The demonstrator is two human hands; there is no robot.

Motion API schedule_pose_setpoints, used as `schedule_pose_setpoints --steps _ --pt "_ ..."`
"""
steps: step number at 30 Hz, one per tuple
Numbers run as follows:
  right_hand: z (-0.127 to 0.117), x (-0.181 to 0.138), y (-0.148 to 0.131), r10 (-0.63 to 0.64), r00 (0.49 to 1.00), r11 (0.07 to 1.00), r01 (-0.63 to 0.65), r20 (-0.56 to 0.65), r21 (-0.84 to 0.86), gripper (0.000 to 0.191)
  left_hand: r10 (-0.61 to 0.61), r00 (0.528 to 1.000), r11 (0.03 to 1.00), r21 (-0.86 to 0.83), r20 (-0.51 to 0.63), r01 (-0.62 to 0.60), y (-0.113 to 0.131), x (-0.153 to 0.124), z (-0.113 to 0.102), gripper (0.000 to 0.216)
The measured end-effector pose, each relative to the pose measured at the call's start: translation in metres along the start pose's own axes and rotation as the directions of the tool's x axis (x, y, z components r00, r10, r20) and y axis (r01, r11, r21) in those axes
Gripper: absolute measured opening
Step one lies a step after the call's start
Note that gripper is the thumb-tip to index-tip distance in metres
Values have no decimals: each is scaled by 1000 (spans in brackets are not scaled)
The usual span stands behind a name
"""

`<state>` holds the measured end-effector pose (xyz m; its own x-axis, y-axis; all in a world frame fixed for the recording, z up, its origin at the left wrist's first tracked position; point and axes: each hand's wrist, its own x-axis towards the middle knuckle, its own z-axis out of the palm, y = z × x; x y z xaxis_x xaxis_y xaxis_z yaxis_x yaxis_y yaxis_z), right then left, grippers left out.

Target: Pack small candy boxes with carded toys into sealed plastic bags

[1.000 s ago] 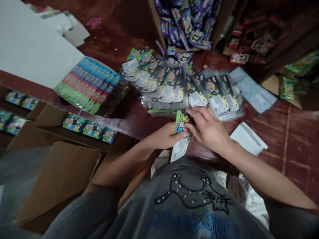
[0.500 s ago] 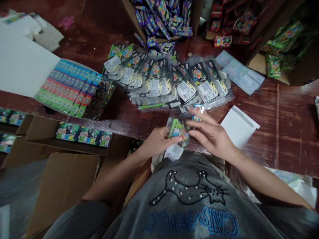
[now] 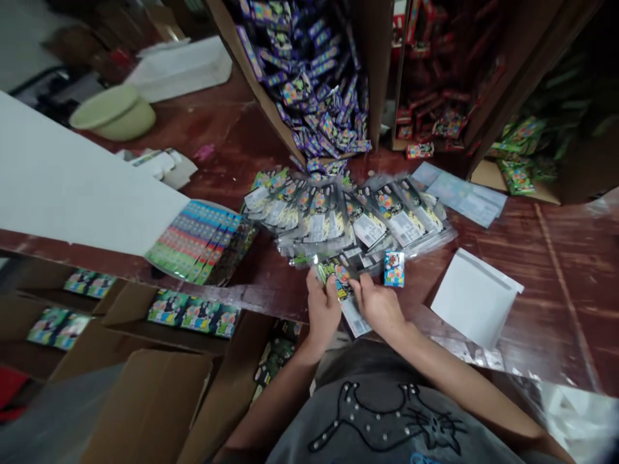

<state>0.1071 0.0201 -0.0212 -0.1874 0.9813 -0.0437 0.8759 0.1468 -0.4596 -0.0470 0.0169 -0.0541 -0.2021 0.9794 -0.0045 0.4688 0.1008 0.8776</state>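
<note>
My left hand [image 3: 324, 306] grips the left edge of a small clear plastic packet [image 3: 355, 314] with a green and black printed front and a white label. My right hand [image 3: 380, 304] has its fingers curled against the packet's right side, pinching there; the fingertips are partly hidden. Just beyond my right hand a small blue and white printed box [image 3: 394, 269] lies on the table. Farther out is a fanned spread of similar printed plastic packets [image 3: 370, 229], overlapping one another.
Open cartons hold purple wrapped sweets [image 3: 324, 109], red ones [image 3: 438, 116] and green ones [image 3: 520, 174]. A stack of colourful printed sheets [image 3: 193, 238] lies left, a white paper envelope [image 3: 474, 296] right. Below the table edge, cardboard boxes [image 3: 140, 399] hold printed packs. A pale green basin [image 3: 113, 113] stands far left.
The view has tilted up, showing more of the cartons and the basin. My right hand has come down from beside the small box, with its fingers now curled in at the packet.
</note>
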Motion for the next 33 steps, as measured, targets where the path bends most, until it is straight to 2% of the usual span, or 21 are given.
schedule_pose_setpoints --steps 2,4,6,7,8,10,11,14,16,18,20,23,25,28,29,31,33 --pt "-14 4 4 -55 996 993 61 -64 96 37 47 999 995 93 -14 -45 -7 12 -12 50" --pt "-36 12 22 -77 983 982 104 -168 161 40 153 985 961 244 -83 -128 -5 29 -26 65" --pt "-64 31 54 -57 966 990 87 -253 111 43 309 942 874 429 -130 -227 8 56 -36 76" --pt "-78 46 74 -48 961 997 64 -274 50 44 384 918 813 509 -104 -283 20 74 -38 74" --pt "-92 65 94 -35 960 999 30 -277 -23 46 450 893 748 559 -28 -359 33 96 -36 66" --pt "-115 112 134 10 972 988 -46 -236 -146 47 515 832 631 567 205 -530 66 149 -18 47" --pt "-124 139 151 60 976 977 -101 -210 -190 50 529 800 586 559 284 -586 83 178 -3 45" --pt "-139 217 185 257 954 935 -285 -152 -211 61 502 719 457 559 481 -692 123 262 56 48" --pt "-138 260 195 383 909 899 -407 -162 -163 70 474 699 398 578 535 -712 135 307 96 51" --pt "-131 293 200 460 869 867 -484 -182 -119 79 462 701 363 605 543 -709 137 340 125 53" --pt "-121 317 203 496 846 848 -521 -194 -103 87 449 706 331 632 548 -701 131 361 141 53" --pt "-110 337 207 498 837 842 -529 -227 -105 88 419 706 288 654 571 -700 127 377 142 48" --pt "-113 336 210 439 864 878 -471 -248 -88 89 415 711 290 658 568 -695 132 379 134 46" --pt "-133 299 214 215 946 975 -220 -243 5 84 500 693 339 619 520 -709 151 364 118 45" --pt "-142 274 215 112 961 994 -104 -253 45 76 547 674 381 569 497 -729 157 353 112 45" --pt "-157 210 214 -71 952 988 108 -298 110 51 603 657 528 392 452 -753 166 319 103 43" --pt "-164 135 209 -165 929 951 239 -332 196 41 529 697 736 148 484 -661 168 274 96 39"
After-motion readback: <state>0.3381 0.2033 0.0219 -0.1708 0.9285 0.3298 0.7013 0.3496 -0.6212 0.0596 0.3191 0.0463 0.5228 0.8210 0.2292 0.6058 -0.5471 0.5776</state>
